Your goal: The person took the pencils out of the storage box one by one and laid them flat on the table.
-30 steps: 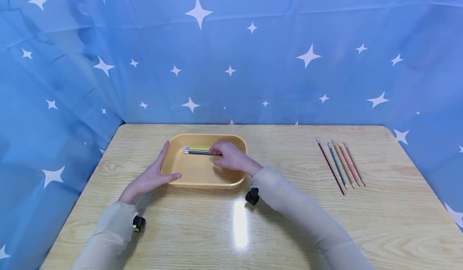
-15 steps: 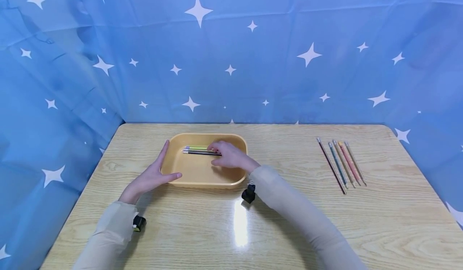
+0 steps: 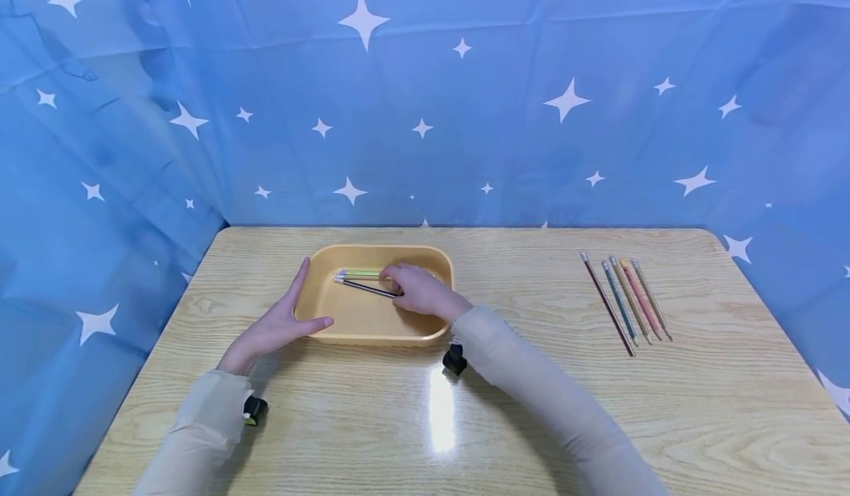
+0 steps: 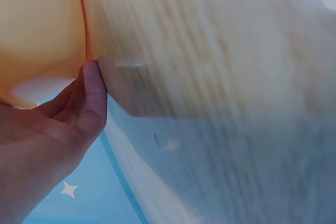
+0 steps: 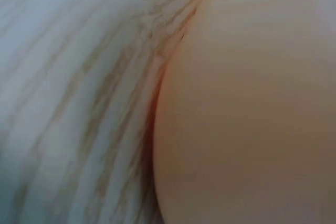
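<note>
A shallow yellow-orange tray (image 3: 361,328) stands on the table towards the left. Inside it lie a few yellow-green pencils (image 3: 361,274) and a black pencil (image 3: 367,287) slanting away from them. My left hand (image 3: 275,330) rests against the tray's left end, fingers straight along its side and thumb at the front rim. In the left wrist view its fingertips (image 4: 91,69) touch the tray wall (image 4: 44,24). My right hand (image 3: 420,291) is inside the tray with bent fingers over the pencils' right ends. Its grip is hidden; the right wrist view shows only tray (image 5: 241,108) and table.
Several more pencils (image 3: 637,300) lie side by side on the right of the wooden table (image 3: 531,274). One dark red pencil (image 3: 607,304) sits slightly apart from them. A blue curtain with white stars (image 3: 425,97) hangs behind the table and along its sides.
In the tray, the black pencil's right end has swung towards me, away from the yellow-green pencils. My right hand has shifted slightly left. The left hand and the tray keep their places.
</note>
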Available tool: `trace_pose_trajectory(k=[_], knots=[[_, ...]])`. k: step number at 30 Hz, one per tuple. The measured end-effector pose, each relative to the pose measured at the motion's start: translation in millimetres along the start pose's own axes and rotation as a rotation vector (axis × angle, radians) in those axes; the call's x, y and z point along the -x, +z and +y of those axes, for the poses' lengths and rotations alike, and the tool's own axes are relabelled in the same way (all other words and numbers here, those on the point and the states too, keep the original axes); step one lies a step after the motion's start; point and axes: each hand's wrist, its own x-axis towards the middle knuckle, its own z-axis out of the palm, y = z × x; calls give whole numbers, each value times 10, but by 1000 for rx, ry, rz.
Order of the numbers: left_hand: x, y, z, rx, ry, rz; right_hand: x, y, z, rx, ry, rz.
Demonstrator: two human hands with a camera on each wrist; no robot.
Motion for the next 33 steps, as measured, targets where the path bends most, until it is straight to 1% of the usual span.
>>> trace_pose_trajectory(k=[4, 9, 17, 26, 30, 33], knots=[[8, -5, -7, -3, 3, 0, -15, 8, 16, -27, -8, 7], [12, -1, -2, -7, 7, 0, -20, -11, 38, -76, -5, -23], [13, -14, 19, -30, 16, 2, -44, -95, 66, -229, 41, -77], [4, -18, 5, -21, 23, 3, -44, -139, 49, -248, 52, -166], [3, -8, 2, -17, 28, 0, -32, -130, 57, -302, 33, -166], [3, 0, -5, -16, 25, 1, -5, -134, 56, -389, 29, -149]])
